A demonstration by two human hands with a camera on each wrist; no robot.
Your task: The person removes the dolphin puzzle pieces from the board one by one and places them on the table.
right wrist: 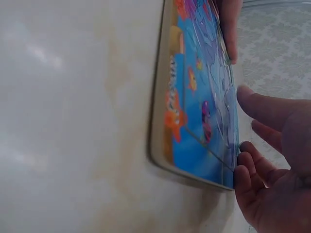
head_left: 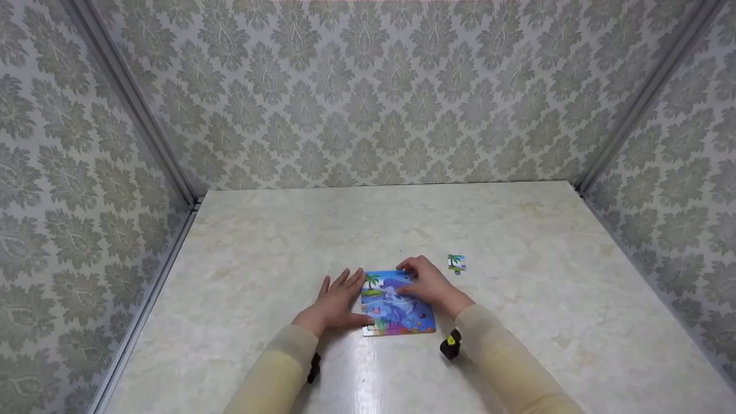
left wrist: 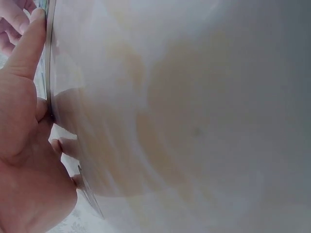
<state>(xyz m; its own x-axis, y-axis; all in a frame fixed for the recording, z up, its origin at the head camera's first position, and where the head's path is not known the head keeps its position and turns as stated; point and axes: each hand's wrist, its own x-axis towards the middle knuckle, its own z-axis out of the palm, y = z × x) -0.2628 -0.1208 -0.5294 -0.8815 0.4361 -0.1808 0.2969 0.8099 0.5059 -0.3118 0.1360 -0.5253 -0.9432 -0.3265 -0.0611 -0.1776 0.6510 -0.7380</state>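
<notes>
A jigsaw puzzle (head_left: 398, 316) with a dolphin, sea and palm tree picture lies flat on the table. My left hand (head_left: 336, 307) rests along its left edge, fingers extended and thumb on the lower left corner; in the left wrist view, the thumb (left wrist: 30, 46) lies along the puzzle's edge. Over the upper right part is my right hand (head_left: 431, 282), its fingers bent at the far edge and its thumb over the dolphin. The right wrist view shows fingers (right wrist: 245, 177) touching the puzzle's (right wrist: 194, 126) side. A loose palm-tree puzzle piece (head_left: 456, 262) lies right of the right hand.
The pale marbled table (head_left: 276, 230) meets patterned wall panels (head_left: 368, 98) at the back and sides. Dark wrist devices, one with a yellow mark (head_left: 451, 344), hang below both forearms.
</notes>
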